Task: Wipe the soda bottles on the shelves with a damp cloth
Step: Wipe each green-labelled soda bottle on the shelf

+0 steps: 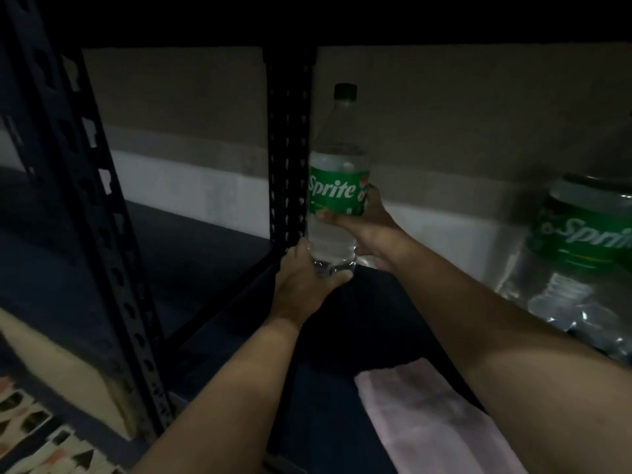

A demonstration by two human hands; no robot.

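Bottle: clear Sprite bottle, green cap and label, upright at the back of the dark shelf beside a rack post.
Left hand: fingers wrapped round its base.
Right hand: gripping the label band.
Cloth: pale, folded, lying on the shelf's front.
Second Sprite bottle: at right.

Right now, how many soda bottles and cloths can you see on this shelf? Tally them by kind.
Sprite bottles: 2, one upright held by the left hand and right hand, one at the right edge.
Pink cloth: 1, lying on the shelf.
Total: 3.
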